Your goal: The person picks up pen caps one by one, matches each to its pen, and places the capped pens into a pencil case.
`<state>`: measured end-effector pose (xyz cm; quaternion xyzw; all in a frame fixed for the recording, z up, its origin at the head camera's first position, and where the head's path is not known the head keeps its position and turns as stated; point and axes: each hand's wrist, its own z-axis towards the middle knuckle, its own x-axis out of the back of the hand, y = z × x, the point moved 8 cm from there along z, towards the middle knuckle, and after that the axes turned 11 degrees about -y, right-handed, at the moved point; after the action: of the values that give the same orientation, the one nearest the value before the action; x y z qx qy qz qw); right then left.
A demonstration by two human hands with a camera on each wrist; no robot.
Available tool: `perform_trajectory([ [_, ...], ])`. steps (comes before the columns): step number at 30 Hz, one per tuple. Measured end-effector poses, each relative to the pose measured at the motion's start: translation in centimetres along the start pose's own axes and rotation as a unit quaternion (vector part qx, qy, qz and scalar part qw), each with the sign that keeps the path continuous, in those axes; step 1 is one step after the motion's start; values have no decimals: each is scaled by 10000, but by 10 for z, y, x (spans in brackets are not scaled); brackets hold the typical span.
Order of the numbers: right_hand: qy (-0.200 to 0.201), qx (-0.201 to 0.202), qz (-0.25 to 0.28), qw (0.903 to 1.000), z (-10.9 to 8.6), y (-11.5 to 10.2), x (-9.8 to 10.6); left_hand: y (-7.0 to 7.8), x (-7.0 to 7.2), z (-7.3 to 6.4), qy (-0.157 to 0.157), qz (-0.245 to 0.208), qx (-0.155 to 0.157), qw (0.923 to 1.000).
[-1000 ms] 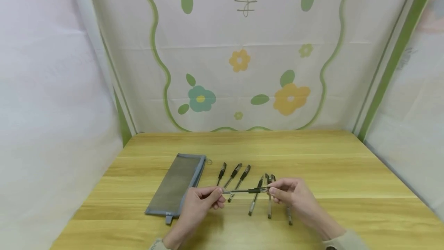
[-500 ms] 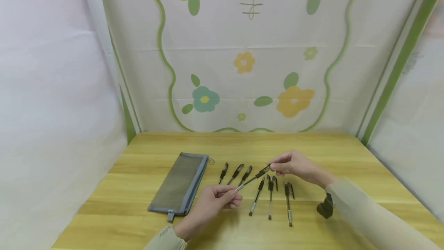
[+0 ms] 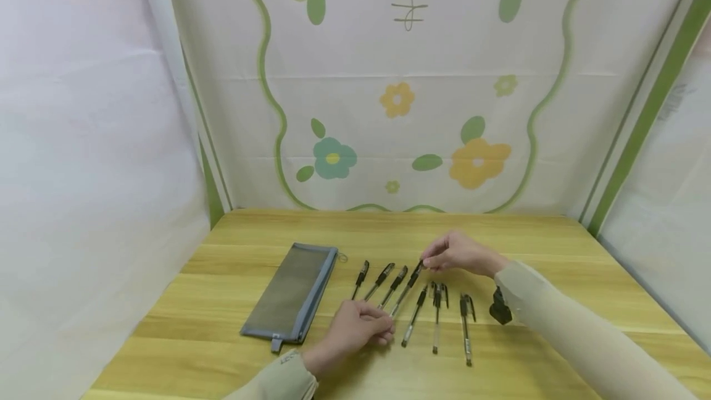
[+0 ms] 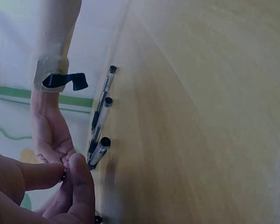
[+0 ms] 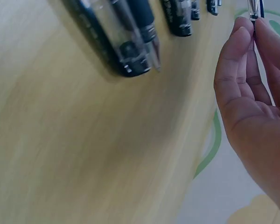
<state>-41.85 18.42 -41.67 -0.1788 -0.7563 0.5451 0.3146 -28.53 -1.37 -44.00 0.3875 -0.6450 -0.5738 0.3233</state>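
Note:
A black gel pen (image 3: 408, 283) slants between my two hands over the table, its black cap end pointing away. My left hand (image 3: 355, 329) pinches its near end between thumb and fingers, and that end is mostly hidden in the left wrist view. At the far end my right hand (image 3: 462, 253) pinches the cap by thumb and fingertips, as the right wrist view also shows. Left of the held pen lie three similar capped pens, one of them a pen (image 3: 361, 278) at the far left. On its right, a pen (image 3: 414, 316) lies uncapped on the wood.
Two more pens, a middle pen (image 3: 436, 320) and a rightmost pen (image 3: 465, 332), lie nearer the right forearm with loose-looking caps beside their tips. A grey mesh zip pouch (image 3: 291, 292) rests on the wooden table (image 3: 528, 245) at left. A patterned curtain (image 3: 389, 141) stands behind.
The held pen has swung from crosswise to a steep slant and come down beside the row of left pens. My right hand has moved away from me; my left has shifted right.

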Motion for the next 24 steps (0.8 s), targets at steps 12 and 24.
perform_trajectory([
  [12, -84, 11, 67, 9999, 2, 22, 7, 5, 0, 0, 285, -293, -148, 9991],
  [24, 28, -333, -460, 9984, 11, 23, 2, -4, -2, 3, 398, -431, 249, 9980],
])
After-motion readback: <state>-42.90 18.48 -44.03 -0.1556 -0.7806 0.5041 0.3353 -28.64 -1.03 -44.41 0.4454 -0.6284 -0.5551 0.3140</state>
